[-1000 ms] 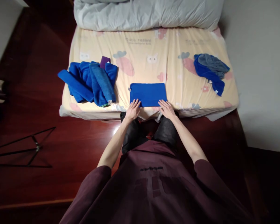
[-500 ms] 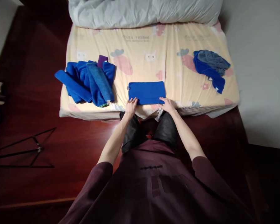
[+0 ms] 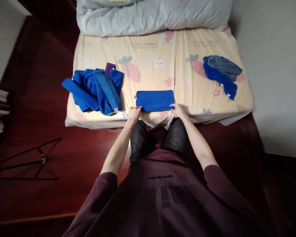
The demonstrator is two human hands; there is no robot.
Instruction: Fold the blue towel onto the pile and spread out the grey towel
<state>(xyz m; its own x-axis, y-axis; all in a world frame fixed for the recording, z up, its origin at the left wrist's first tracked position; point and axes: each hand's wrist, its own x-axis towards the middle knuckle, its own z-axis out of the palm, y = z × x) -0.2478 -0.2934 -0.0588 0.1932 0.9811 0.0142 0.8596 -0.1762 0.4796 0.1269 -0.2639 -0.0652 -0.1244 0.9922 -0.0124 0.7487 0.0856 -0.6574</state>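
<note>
A blue towel (image 3: pixel 155 100), folded to a flat rectangle, lies near the front edge of the bed, a small tag at its left side. My left hand (image 3: pixel 134 114) is closed on its near left corner, fingers curled and thumb against the edge. At the near right corner, my right hand (image 3: pixel 179 110) pinches the cloth between thumb and fingers. To the left lies a loose heap of blue towels (image 3: pixel 86 89) with a purple piece (image 3: pixel 110 68) at its back. A crumpled blue and grey pile of cloth (image 3: pixel 223 70) rests on the right.
The bed's yellow printed sheet (image 3: pixel 150 75) spreads under everything. A thick pale quilt (image 3: pixel 153 18) is bunched along the far side. A white wall (image 3: pixel 271 75) borders the right. Black tripod legs (image 3: pixel 39 161) stand on the dark red floor (image 3: pixel 88 148) at left.
My left hand has shifted slightly left and closed from lying on the towel to gripping its corner. My right hand has drawn its fingers into a pinch. The view has tilted slightly.
</note>
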